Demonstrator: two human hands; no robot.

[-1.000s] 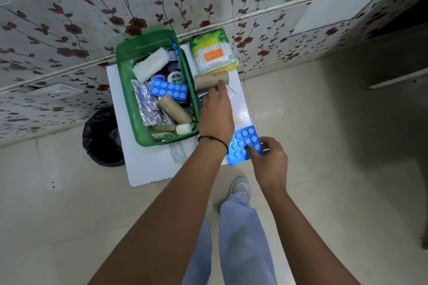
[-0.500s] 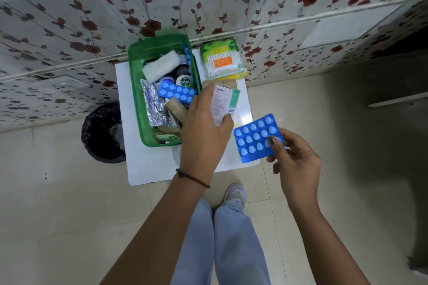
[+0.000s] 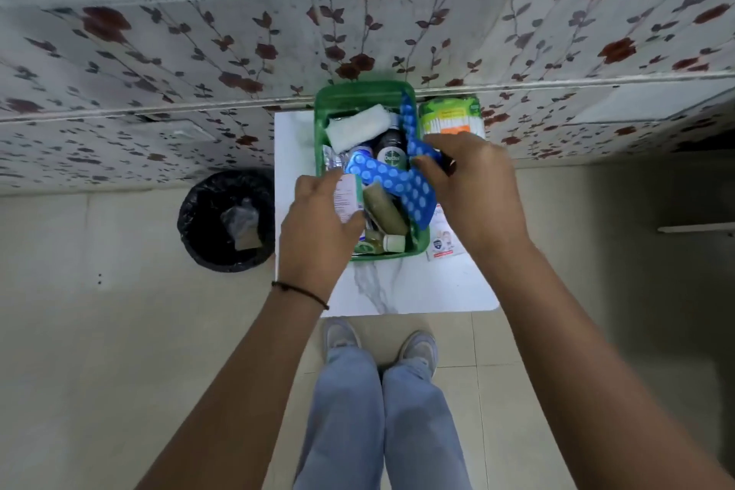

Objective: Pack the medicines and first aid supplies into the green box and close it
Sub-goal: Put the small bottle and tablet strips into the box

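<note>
The green box (image 3: 360, 95) stands open on a small white table (image 3: 413, 286) against the wall. Inside lie a white gauze roll (image 3: 358, 127), a dark Dettol bottle (image 3: 391, 153), a blue blister pack (image 3: 376, 171), a foil strip and a tan roll (image 3: 384, 211). My left hand (image 3: 318, 227) is over the box's left front part, shut on a small white-and-green medicine carton (image 3: 350, 197). My right hand (image 3: 473, 187) holds a second blue blister pack (image 3: 417, 191) tilted against the box's right wall.
A pack of cotton buds (image 3: 453, 117) stands right of the box by the wall. A small printed sachet (image 3: 439, 245) lies on the table at the box's front right. A black-lined bin (image 3: 228, 219) sits on the floor left of the table. My shoes are below the table edge.
My left hand picked up the carton from the table and carried it left over the box. My right hand brought the blue blister pack from the table's front up into the box.
</note>
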